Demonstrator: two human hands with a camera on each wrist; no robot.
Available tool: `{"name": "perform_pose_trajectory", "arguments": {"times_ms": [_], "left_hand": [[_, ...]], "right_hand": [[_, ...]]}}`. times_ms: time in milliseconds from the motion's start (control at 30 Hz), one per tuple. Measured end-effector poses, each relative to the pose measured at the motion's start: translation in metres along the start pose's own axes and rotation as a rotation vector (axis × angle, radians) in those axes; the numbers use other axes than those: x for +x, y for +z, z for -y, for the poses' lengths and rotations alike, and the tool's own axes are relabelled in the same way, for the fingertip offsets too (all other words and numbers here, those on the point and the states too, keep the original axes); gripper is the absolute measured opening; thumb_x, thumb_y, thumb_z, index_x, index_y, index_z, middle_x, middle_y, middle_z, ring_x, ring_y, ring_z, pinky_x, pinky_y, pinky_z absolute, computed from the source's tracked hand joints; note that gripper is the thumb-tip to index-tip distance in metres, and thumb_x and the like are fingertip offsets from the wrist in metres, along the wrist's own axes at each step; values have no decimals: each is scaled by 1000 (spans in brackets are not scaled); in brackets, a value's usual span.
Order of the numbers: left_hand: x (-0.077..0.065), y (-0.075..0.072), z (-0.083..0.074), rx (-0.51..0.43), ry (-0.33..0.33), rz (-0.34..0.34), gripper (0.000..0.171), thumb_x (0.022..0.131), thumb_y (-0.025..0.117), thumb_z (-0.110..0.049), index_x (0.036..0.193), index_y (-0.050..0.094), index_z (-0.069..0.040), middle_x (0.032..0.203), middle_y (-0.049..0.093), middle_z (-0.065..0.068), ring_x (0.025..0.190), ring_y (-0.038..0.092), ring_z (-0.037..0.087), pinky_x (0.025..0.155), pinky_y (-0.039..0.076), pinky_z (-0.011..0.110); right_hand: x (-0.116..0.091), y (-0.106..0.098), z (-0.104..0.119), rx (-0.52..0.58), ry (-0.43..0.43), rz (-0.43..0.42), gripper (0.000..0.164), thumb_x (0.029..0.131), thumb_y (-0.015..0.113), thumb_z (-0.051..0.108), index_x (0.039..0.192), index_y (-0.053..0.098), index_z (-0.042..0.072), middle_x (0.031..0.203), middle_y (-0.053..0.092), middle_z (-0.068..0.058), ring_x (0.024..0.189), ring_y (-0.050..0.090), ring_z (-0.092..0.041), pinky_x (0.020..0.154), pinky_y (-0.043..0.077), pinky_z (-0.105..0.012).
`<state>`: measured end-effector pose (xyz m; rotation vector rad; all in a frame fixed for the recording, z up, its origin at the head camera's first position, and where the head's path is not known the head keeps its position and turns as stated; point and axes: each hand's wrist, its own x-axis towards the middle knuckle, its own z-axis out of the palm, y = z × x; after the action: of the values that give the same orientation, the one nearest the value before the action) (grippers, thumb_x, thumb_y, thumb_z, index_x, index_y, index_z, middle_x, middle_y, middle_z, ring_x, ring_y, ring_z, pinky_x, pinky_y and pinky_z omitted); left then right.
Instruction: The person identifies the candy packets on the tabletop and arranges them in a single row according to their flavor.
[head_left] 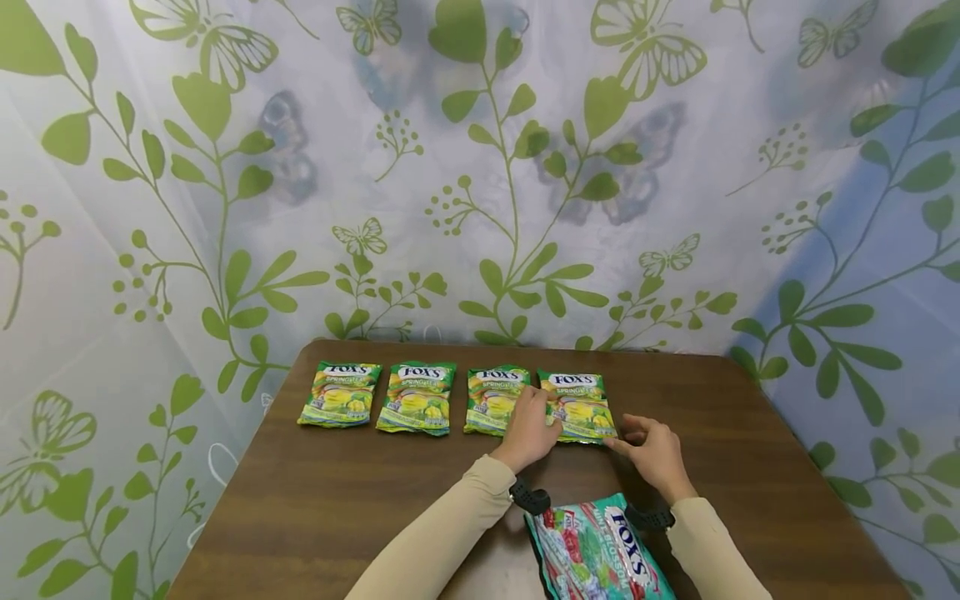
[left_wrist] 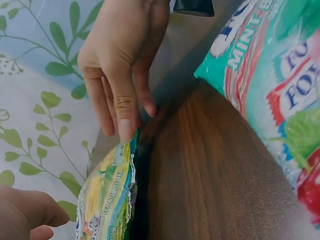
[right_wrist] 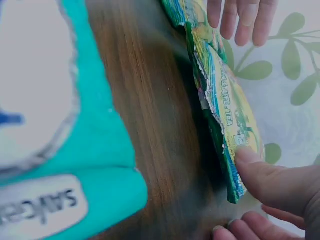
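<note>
Several green and yellow Fox's Spring Tea candy packets lie in a row on the brown table. The rightmost packet (head_left: 581, 408) lies between the two hands. My right hand (head_left: 656, 454) touches its lower right corner with the thumb, fingers loosely spread beside it in the right wrist view. My left hand (head_left: 528, 429) is at the packet's left side, partly covering the neighbouring packet (head_left: 489, 408); its fingers look extended, and whether they touch either packet is hard to tell. A larger teal Fox's mint candy bag (head_left: 592, 546) lies nearer, below the wrists.
Two more tea packets, one at the far left (head_left: 341, 398) and one beside it (head_left: 416, 402), continue the row. Behind the wooden table (head_left: 337, 517) hangs a pale curtain (head_left: 405, 183) with green leaves and butterflies. Dark bands circle both wrists.
</note>
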<state>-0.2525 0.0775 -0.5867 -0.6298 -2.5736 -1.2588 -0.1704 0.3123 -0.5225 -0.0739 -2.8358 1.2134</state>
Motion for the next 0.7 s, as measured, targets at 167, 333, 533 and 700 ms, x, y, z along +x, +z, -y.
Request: {"name": "perform_pose_trajectory", "arguments": {"times_ms": [167, 333, 533, 700], "left_hand": [[-12, -15, -10, -65, 11, 50, 39, 100, 75, -18, 136, 68, -3, 122, 62, 11, 100, 59, 21, 82, 54, 38], [-31, -68, -61, -200, -62, 181, 34, 99, 75, -10, 129, 68, 5, 111, 65, 18, 94, 64, 29, 79, 55, 37], [-54, -96, -85, -243, -131, 281, 30, 99, 79, -9, 124, 69, 6, 111, 67, 20, 99, 67, 36, 83, 55, 35], [-75, -110, -85, -259, -122, 312, 29, 98, 80, -10, 121, 70, 4, 111, 68, 18, 99, 67, 36, 85, 56, 34]], "right_hand": [[-11, -3, 4, -9, 22, 26, 66, 97, 88, 24, 145, 62, -13, 134, 69, -32, 113, 71, -45, 87, 63, -52], [-25, -9, 9, -14, 59, 47, 66, 97, 88, 30, 142, 65, -12, 131, 71, -30, 109, 72, -41, 83, 64, -48], [-48, -16, 17, 56, 139, 90, 68, 97, 88, 36, 143, 66, -8, 123, 75, -22, 89, 74, -27, 70, 63, -40], [-63, -18, 21, 71, 168, 117, 70, 94, 89, 39, 142, 67, -8, 118, 76, -17, 86, 73, -22, 67, 62, -39]]}}
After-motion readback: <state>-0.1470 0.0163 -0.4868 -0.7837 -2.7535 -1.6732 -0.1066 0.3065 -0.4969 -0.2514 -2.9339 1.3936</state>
